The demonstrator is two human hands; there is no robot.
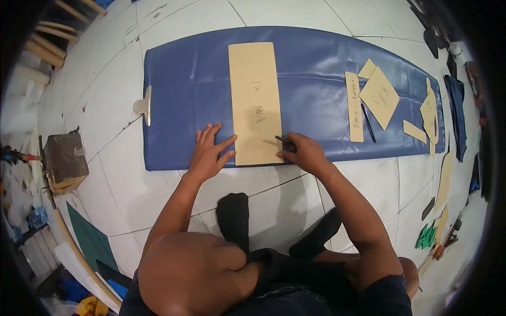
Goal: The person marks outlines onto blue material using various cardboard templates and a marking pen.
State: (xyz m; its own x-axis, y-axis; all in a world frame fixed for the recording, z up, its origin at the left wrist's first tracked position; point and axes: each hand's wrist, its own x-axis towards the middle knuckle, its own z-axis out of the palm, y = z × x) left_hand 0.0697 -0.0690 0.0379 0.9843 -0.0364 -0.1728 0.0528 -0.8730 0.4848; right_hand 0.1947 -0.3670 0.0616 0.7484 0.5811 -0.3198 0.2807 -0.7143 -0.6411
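Note:
A long tan cardboard template [255, 79] with handwriting on it lies upright across a blue vinyl sheet [190, 95]. My left hand [208, 152] rests with fingers spread on the sheet, its fingertips touching the template's lower left edge. In my right hand [304, 151] a dark pen [284, 140] is pinched, close to the template's lower right edge. The pen's writing end is hidden by my fingers, so I cannot tell whether it touches the sheet. A metal clip [143, 106] grips the sheet's left edge.
Smaller tan templates lie on the sheet's right part: a narrow strip [354, 108], a diamond [379, 97] and a curved piece [429, 113]. Another pen [368, 124] lies between them. A brown box [65, 162] stands on the tiled floor at left. Green scraps [426, 237] lie at right.

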